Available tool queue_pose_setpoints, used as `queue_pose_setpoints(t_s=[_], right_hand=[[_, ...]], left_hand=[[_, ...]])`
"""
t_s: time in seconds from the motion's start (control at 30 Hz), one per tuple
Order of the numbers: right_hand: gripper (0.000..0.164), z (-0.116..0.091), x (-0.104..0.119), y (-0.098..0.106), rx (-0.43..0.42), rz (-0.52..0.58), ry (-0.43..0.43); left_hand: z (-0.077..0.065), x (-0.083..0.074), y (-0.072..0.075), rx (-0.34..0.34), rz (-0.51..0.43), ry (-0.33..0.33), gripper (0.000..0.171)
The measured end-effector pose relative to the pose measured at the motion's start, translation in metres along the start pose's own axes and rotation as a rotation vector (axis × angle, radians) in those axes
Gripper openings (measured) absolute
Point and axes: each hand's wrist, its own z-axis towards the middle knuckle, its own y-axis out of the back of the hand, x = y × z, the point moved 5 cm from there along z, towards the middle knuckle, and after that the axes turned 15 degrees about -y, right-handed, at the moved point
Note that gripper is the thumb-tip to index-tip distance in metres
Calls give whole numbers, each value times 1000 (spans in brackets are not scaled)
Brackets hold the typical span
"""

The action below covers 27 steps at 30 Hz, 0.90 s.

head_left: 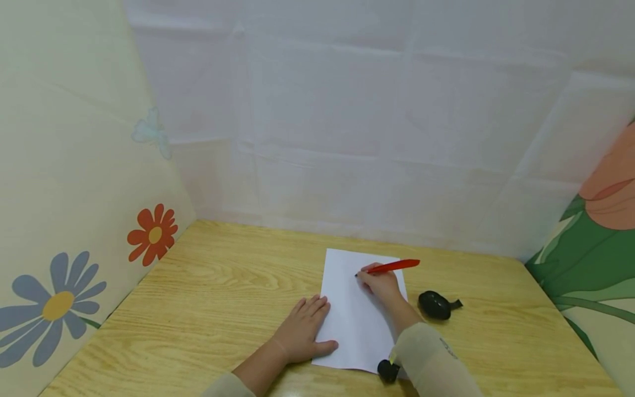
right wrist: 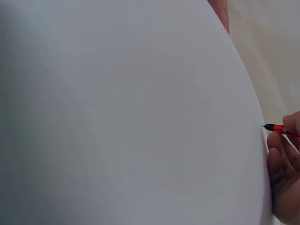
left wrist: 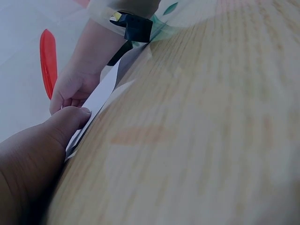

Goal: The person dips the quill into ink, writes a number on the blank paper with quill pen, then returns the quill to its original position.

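Note:
A white sheet of paper [head_left: 347, 325] lies on the wooden table, its near edge lifting slightly. My right hand [head_left: 382, 285] grips a red pen [head_left: 399, 265], its dark tip close to the upper part of the sheet. In the right wrist view the pen's fine point [right wrist: 268, 126] shows at the paper's edge, with the right hand's curled fingers [right wrist: 276, 161] below it. My left hand [head_left: 303, 333] lies flat with its fingers spread, resting on the sheet's left edge. The left thumb [left wrist: 75, 117] appears on the paper in the left wrist view.
A glossy black rounded object [head_left: 435, 305] with a short strap sits right of the paper. A small black device [head_left: 388, 370] is at the right sleeve's cuff. A white cloth wall [head_left: 317, 138] backs the table [head_left: 233, 264]; flower-printed panels stand at both sides.

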Motion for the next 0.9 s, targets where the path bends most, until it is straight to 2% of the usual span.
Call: queue_pose_setpoints(t_s=[0.27, 0.9], right_hand=[[21, 2, -2, -2, 9, 15, -20], [20, -5, 0, -5, 22, -38, 30]], left_hand=[[0, 0, 0, -4, -8, 2, 87], [1, 2, -3, 2, -19, 3, 87]])
